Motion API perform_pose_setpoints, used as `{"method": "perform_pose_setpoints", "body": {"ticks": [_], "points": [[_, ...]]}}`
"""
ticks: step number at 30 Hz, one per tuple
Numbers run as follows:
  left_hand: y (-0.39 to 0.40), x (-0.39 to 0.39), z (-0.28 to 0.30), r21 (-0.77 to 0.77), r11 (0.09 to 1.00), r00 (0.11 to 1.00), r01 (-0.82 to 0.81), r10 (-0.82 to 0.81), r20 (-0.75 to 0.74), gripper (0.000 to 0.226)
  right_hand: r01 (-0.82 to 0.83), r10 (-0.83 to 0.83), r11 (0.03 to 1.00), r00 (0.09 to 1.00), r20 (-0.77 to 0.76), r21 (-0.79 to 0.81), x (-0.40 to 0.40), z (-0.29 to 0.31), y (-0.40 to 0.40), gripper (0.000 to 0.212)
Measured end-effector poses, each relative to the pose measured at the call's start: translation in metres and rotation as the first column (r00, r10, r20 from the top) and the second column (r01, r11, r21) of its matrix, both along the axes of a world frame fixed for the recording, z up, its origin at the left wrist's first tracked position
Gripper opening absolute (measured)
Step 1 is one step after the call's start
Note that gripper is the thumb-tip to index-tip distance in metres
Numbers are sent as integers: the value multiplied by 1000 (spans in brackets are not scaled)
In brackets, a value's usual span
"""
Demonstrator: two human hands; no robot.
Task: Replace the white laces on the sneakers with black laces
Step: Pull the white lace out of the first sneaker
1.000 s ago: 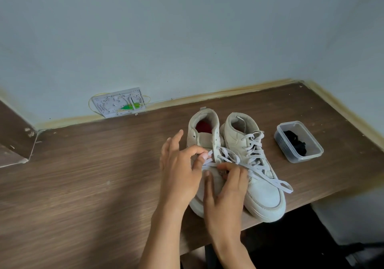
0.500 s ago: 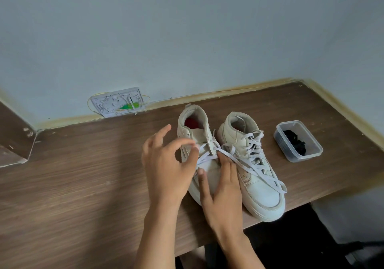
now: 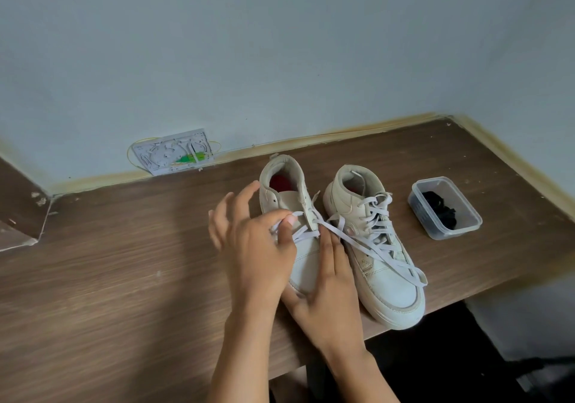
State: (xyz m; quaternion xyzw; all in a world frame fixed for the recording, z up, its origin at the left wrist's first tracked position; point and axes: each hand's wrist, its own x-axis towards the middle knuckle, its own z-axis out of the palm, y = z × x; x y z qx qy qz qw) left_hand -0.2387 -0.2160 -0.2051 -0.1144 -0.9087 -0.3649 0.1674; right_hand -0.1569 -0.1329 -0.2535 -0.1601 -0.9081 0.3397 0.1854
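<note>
White high-top sneakers stand side by side on a brown wood-grain table [image 3: 109, 278], toes toward the near edge, heels toward the wall.

Left sneaker [image 3: 297, 212]: red insole visible in the opening. Upper eyelets are unlaced; a white lace [image 3: 306, 234] crosses the tongue area about midway down. A long loose run of it trails rightward over the neighbouring shoe and ends near that shoe's toe.

Right sneaker [image 3: 382, 265]: laced with white laces up to the collar, toe cap close to the table's near edge.

Left hand [image 3: 252, 247]: over the left side of the left sneaker. Thumb and index finger pinch the white lace at the eyelet row; remaining fingers are spread and lifted, touching nothing that can be seen.

Right hand [image 3: 326, 284]: lies on the forefoot of the left sneaker, fingers extended flat along its upper, fingertips reaching the lace crossing. Fingers look straight, pressing rather than curled round anything.

Clear plastic container [image 3: 445, 208]: on the table to the right of the sneakers, apart from them, lid off. Black laces [image 3: 441, 209] lie bundled inside.

White plastic panel [image 3: 174, 152] with green and yellow bits leans at the wall base, behind and left of the shoes. Pale grey-blue wall [image 3: 280, 44] behind the table.
</note>
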Motion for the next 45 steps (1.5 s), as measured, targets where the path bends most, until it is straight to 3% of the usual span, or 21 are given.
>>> {"method": "perform_pose_setpoints", "body": {"ticks": [4, 7, 10, 14, 19, 22, 24, 29, 33, 37, 39, 42, 45], "points": [[-11, -1, 15, 180, 972, 979, -148, 170, -115, 9, 52, -51, 997, 999, -8, 65, -2, -2, -2, 97], [-16, 2, 20, 233, 948, 949, -217, 261, -177, 4, 98, -97, 990, 995, -15, 104, -1, -3, -3, 95], [-17, 2, 16, 150, 961, 965, -233, 247, -87, 18, 111, -110, 988, 994, -14, 110, -1, -3, -3, 95], [-18, 2, 4, -34, 971, 944, -236, 238, 229, 24, 109, -106, 988, 994, -28, 111, -1, -2, -3, 95], [-4, 2, 1, -48, 998, 1000, -30, 29, -8, 14, 88, -87, 990, 996, -14, 107, -2, -4, -2, 97], [11, 9, -8, -129, 992, 995, -1, 14, 94, 19, 65, -63, 993, 998, -20, 103, -1, -5, -1, 95], [15, 10, -13, -107, 994, 990, -6, 21, 143, 18, 62, -60, 994, 998, -22, 94, -1, -5, -1, 93], [6, 3, -7, -39, 998, 999, -41, 41, 3, 16, 65, -65, 993, 998, 0, 94, -1, -4, -2, 96], [-8, -1, 7, 197, 969, 976, -149, 176, -128, 14, 85, -85, 989, 996, -3, 118, -2, -4, -3, 95], [-17, 3, 18, 452, 861, 902, -234, 366, -230, 12, 96, -95, 986, 995, -15, 139, -2, -3, -4, 94], [-16, 3, 20, 432, 856, 895, -284, 398, -200, 11, 104, -102, 984, 995, -18, 143, -3, -3, -4, 94], [-13, 4, 18, 370, 877, 938, -306, 344, -38, 6, 100, -98, 986, 995, -22, 132, -3, -4, -4, 94], [-14, 3, 18, 351, 914, 972, -204, 233, -40, 15, 91, -91, 989, 996, -8, 118, -3, -3, -4, 95]]}}
